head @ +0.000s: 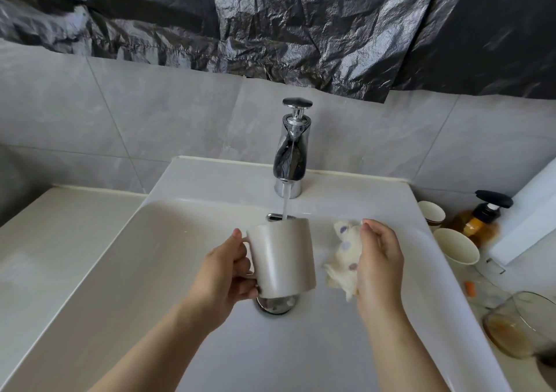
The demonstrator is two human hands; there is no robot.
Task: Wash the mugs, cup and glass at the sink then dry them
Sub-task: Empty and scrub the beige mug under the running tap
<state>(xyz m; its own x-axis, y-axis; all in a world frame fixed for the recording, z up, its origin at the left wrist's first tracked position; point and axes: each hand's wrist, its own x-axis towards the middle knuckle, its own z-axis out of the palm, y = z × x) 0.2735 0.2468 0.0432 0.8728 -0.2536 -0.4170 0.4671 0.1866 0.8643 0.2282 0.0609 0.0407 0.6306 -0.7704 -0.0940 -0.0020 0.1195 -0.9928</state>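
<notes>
My left hand [224, 274] grips the handle of a white mug [282, 256], holding it upright over the sink's drain [275, 304]. Water runs from the chrome tap [291, 151] into the mug's far rim. To the right of the mug, my right hand [380, 259] holds a cream cloth with purple dots [344, 256] above the white sink [120, 271]. On the counter at the right stand two cream cups [431, 212] [455, 247] and a glass with brown residue [517, 325].
A brown soap bottle with a black pump [481, 220] stands behind the cups, beside a white box [529, 211]. A small orange item [470, 288] lies on the right counter. Crinkled black plastic covers the wall above the grey tiles.
</notes>
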